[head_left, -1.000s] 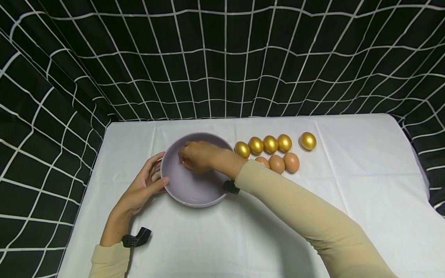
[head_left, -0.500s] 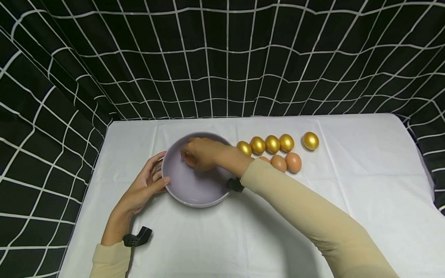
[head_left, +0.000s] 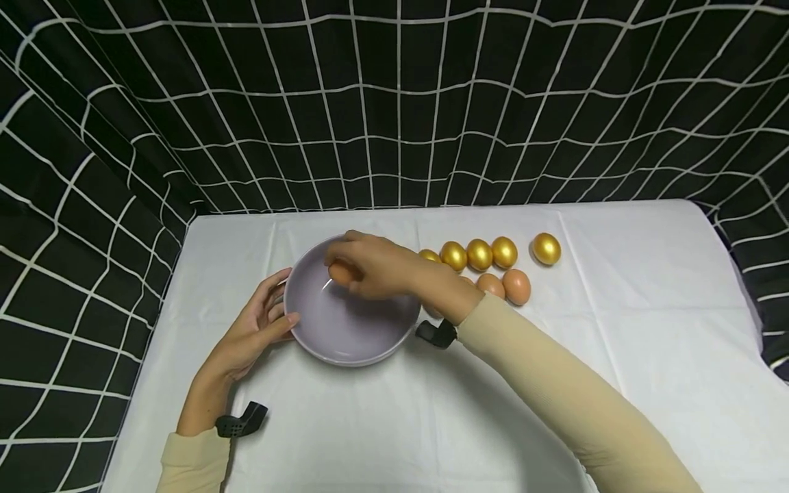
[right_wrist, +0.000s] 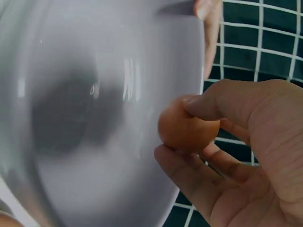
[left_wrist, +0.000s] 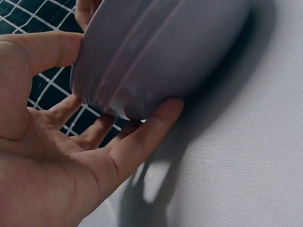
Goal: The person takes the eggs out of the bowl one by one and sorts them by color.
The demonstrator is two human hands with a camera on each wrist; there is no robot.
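Observation:
My right hand [head_left: 376,267] holds a brown egg [right_wrist: 184,125] between thumb and fingers, above the inside of a pale purple bowl [head_left: 345,335]. The same brown egg [head_left: 341,274] shows below my curled fingers in the head view. At the bowl's left side, my left hand [head_left: 255,325] steadies it, thumb at the rim and fingers against the outer wall. The left wrist view shows those fingers [left_wrist: 147,137] touching the outside of the bowl [left_wrist: 156,61]. No other egg shows in the visible part of the bowl.
Right of the bowl, several gold eggs [head_left: 479,255] form a row, with one gold egg [head_left: 546,248] apart to the right. Brown eggs [head_left: 516,286] lie in front of them, partly hidden by my right forearm. A black curtain with white grid lines [head_left: 394,109] borders the white-covered table [head_left: 345,431].
My right hand has risen from deep in the bowl and shifted slightly right, with the brown egg in its fingers. My left hand stays at the bowl's rim.

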